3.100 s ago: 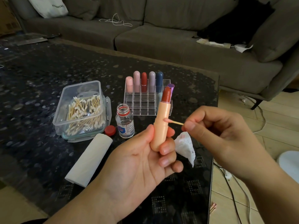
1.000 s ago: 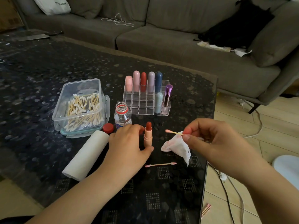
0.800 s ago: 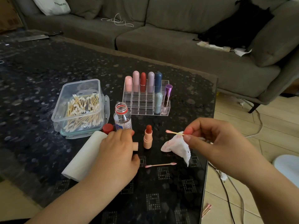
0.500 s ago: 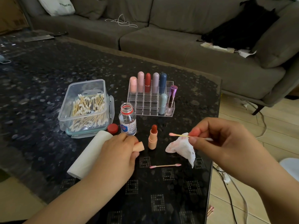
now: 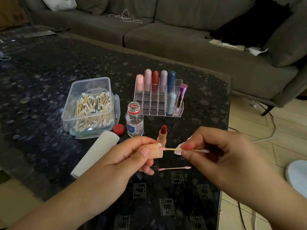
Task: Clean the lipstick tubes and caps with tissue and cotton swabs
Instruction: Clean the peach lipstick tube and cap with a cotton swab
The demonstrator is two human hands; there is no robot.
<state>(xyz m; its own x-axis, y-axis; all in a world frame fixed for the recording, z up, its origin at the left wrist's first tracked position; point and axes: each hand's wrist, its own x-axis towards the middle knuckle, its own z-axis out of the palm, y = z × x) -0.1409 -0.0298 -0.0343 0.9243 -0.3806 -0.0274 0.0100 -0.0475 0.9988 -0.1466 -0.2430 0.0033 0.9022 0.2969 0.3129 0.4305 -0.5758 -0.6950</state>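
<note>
My left hand [image 5: 126, 158] grips a peach lipstick cap [image 5: 155, 151], its open end facing right. A cotton swab [image 5: 172, 149] is pinched in my right hand [image 5: 214, 155], and its pink-stained tip sits at the cap's mouth. A crumpled tissue [image 5: 178, 151] is tucked under the same right hand's fingers. The uncapped peach lipstick tube [image 5: 162, 135] with its red bullet stands upright on the table just behind the cap. A used pink-tipped swab [image 5: 174, 168] lies on the table below my hands.
A clear organiser [image 5: 159, 103] holds several capped lipsticks. A plastic box of cotton swabs [image 5: 91, 105], an open small bottle [image 5: 134, 122], its red lid [image 5: 118, 129] and a tissue roll [image 5: 96, 155] sit on the dark table [image 5: 49, 72]. The table edge runs down the right; a sofa stands behind.
My left hand set the lipstick tube upright, picked the peach cap off the table and lifted it. My right hand brought the swab tip to the cap's opening.
</note>
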